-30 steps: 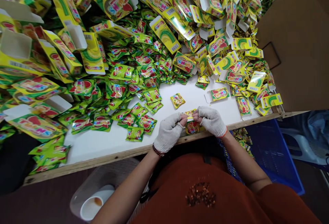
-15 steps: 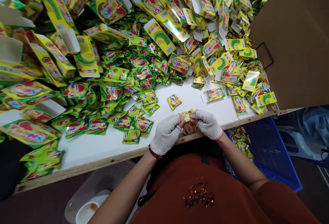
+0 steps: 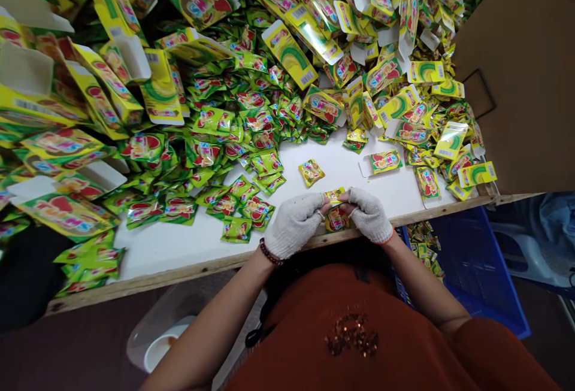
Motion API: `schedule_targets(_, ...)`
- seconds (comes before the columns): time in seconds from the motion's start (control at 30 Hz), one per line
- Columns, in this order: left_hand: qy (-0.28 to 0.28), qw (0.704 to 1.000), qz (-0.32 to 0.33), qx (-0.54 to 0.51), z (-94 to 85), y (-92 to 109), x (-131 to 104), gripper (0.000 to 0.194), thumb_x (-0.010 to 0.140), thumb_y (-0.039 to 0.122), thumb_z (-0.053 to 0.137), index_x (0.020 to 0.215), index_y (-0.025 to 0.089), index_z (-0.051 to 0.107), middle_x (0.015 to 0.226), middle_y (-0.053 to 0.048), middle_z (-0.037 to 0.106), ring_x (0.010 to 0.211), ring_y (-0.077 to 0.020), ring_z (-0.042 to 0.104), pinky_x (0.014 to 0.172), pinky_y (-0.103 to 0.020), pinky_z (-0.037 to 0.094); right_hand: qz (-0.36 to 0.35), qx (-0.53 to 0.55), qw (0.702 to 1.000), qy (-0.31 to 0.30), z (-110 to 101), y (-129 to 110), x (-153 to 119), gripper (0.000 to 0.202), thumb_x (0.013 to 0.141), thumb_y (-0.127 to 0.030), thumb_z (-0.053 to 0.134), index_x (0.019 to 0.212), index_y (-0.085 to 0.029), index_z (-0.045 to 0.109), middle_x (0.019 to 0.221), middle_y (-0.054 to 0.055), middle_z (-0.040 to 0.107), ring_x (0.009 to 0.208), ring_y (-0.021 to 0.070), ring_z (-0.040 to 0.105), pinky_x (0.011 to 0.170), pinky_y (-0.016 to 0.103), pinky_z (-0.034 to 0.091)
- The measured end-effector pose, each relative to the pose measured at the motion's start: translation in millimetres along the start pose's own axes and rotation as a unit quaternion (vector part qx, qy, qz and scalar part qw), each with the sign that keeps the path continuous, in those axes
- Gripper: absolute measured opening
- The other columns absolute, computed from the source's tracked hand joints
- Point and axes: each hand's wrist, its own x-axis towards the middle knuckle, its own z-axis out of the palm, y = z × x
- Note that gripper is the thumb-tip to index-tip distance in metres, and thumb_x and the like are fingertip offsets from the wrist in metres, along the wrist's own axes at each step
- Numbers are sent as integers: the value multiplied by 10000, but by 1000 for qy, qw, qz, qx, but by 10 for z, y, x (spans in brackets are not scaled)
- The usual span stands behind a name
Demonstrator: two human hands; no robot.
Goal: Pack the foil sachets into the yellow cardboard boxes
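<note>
Both my hands wear white knitted gloves with bare fingertips. My left hand [image 3: 297, 223] and my right hand [image 3: 367, 214] pinch opposite ends of a small yellow packet [image 3: 335, 194] near the table's front edge. Just below it lies a red and green packet [image 3: 336, 218], partly covered by the hands. A single yellow packet [image 3: 311, 172] rests on the white tabletop [image 3: 168, 250] beyond my left hand. To the right, a small yellow box [image 3: 384, 161] lies flat with its white flap open. Several green packets [image 3: 236, 230] are left of my left hand.
Heaps of green packets [image 3: 213, 120] and yellow boxes [image 3: 290, 54] cover the back and left. A brown cardboard box [image 3: 521, 79] stands at the right. Below the edge are a blue crate [image 3: 478, 265] with packets and a white container [image 3: 164, 352].
The whole view has shifted, so the table and its contents appear slightly further right. My hands keep their pinch on the yellow packet with little other movement.
</note>
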Motion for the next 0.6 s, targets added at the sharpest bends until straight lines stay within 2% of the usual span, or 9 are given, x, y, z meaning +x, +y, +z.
schedule_targets(0.07,11,998,2,-60,53,-37,-58,223,895,362,544,936,197,688,941,-55,722,851,-175,659,790,-282,514,-17,-3,1000,1,-11,-28,-1,120,885,-207,561,958,-202,655,889,45,676,858,182,638,807,340,525)
schedule_targets(0.23,50,969,-112,-215,277,-92,-168,302,867,338,594,1115,169,562,1058,-81,700,899,-182,691,805,-312,568,-60,-16,998,-4,-10,-178,69,109,904,-210,561,973,-188,643,930,71,642,910,184,608,817,324,496)
schedule_targets(0.3,55,961,-114,-247,352,-97,-186,351,869,322,597,1176,174,516,1151,-100,677,983,-192,688,871,-334,565,-53,-7,999,-11,10,-233,123,100,916,-220,558,912,-181,650,876,60,629,864,172,595,782,302,481)
schedule_targets(0.47,57,973,-82,-209,384,-96,-197,375,888,290,574,1245,198,505,1230,-93,653,1078,-195,665,951,-344,540,-25,-34,998,-38,44,-316,225,200,931,-225,544,747,-183,610,751,23,584,749,148,543,708,276,441)
schedule_targets(0.6,56,976,-104,-183,356,-91,-187,389,872,292,590,1244,201,527,1236,-94,655,1113,-217,650,970,-366,530,-14,-43,998,-48,31,-309,226,221,936,-232,530,735,-189,612,730,19,577,740,149,542,712,277,449)
